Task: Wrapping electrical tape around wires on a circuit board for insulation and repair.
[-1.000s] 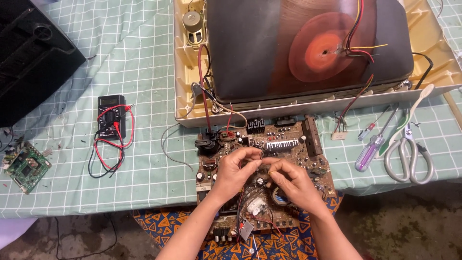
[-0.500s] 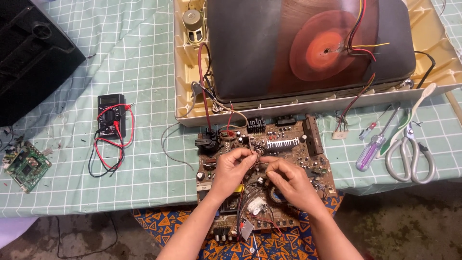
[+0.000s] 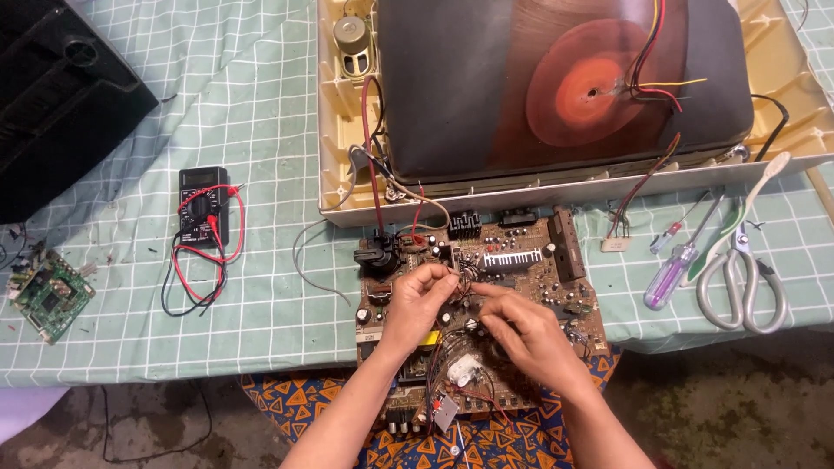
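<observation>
A small green circuit board (image 3: 48, 295) is seen at the far left of the bench (image 3: 261, 113), then a black multimeter (image 3: 203, 207) wrapped in its red and black leads. At centre, the brown circuit board (image 3: 521, 260) lies at the bench's front edge, below the opened cream television casing (image 3: 334, 130). The left hand (image 3: 417, 304), fingers pinched together on thin dark wires (image 3: 465, 280), has been raised slightly since a second ago; the right hand (image 3: 526, 334), fingers closed on the same wires, has followed. A purple screwdriver (image 3: 667, 274) and scissors (image 3: 743, 278) lie at right.
</observation>
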